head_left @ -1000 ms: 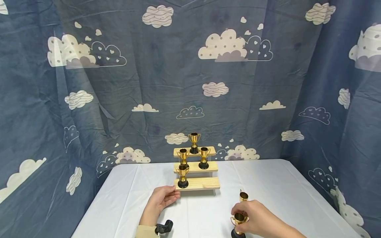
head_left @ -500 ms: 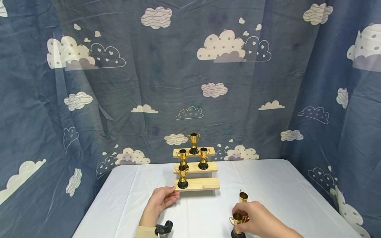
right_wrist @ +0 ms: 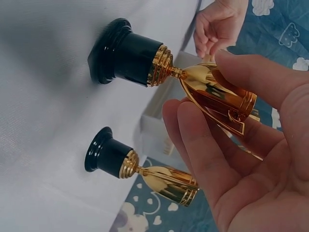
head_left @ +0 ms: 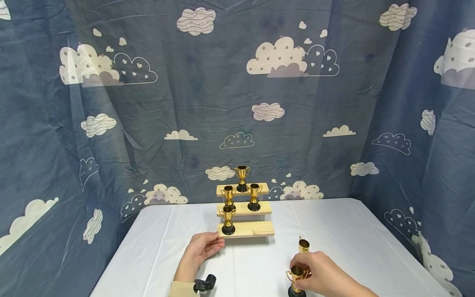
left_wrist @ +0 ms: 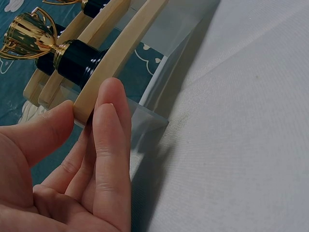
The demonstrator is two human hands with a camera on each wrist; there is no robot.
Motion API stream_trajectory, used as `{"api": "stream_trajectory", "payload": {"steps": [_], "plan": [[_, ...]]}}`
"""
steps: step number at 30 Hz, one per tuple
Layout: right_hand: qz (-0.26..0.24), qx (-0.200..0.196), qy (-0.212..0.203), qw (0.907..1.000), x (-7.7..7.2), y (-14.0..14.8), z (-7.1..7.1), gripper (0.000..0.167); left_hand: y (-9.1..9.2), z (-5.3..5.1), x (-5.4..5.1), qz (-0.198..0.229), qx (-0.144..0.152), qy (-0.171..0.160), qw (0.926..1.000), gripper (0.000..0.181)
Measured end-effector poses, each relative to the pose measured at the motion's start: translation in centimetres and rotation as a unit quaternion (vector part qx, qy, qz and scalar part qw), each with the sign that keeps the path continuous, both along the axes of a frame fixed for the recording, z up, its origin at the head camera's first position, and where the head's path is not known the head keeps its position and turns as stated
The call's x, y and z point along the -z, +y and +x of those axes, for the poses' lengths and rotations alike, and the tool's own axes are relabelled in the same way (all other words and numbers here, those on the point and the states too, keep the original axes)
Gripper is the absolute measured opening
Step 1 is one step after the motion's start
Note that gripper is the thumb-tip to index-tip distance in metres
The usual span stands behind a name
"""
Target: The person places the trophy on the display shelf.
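My left hand (head_left: 202, 247) pinches the left end of the bottom board of a three-tier wooden display shelf (head_left: 252, 228); thumb and fingers (left_wrist: 110, 154) meet at the board's corner. Close to that grip, a small gold trophy (left_wrist: 79, 60) with a black base stands on the same board. My right hand (head_left: 323, 272) holds another gold trophy (right_wrist: 212, 87) by its cup, between thumb and fingers. Its black base is close to the white cloth; whether it touches I cannot tell. Just beyond it, a further trophy (head_left: 304, 245) stands upright on the table, partly hidden by my hand in the head view.
Two trophies stand on the middle board, one at the left (head_left: 228, 194) and one at the right (head_left: 254, 198). A single trophy (head_left: 242, 177) tops the upper board. The white-clothed table (head_left: 167, 222) backs onto a blue cloud-print curtain (head_left: 208, 90).
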State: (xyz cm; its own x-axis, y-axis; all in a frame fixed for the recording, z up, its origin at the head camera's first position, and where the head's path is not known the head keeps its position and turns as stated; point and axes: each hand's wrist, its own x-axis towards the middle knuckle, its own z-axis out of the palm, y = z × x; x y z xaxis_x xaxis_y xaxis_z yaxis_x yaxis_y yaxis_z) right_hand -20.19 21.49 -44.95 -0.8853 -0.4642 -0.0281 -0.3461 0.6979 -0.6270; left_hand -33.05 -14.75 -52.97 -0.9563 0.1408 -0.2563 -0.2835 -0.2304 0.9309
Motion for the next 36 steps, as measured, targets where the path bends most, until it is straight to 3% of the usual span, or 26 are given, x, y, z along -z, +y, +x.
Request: {"api": "stream_trajectory", "payload": {"steps": [10, 24, 36], "plan": [[-0.002, 0.001, -0.007, 1.0000, -0.4, -0.1, 0.0, 0.024, -0.1, -0.2, 0.1, 0.004, 0.001, -0.005, 1.0000, 0.035], [-0.007, 0.004, 0.032, 0.9995, -1.2, -1.1, -0.3, 0.026, -0.1, -0.3, 0.0, -0.006, 0.004, -0.002, 1.0000, 0.037], [-0.027, 0.006, 0.030, 0.9992, -1.8, -1.9, -0.6, 0.024, -0.2, 0.0, 0.2, 0.012, 0.009, 0.010, 0.9998, 0.039]]}}
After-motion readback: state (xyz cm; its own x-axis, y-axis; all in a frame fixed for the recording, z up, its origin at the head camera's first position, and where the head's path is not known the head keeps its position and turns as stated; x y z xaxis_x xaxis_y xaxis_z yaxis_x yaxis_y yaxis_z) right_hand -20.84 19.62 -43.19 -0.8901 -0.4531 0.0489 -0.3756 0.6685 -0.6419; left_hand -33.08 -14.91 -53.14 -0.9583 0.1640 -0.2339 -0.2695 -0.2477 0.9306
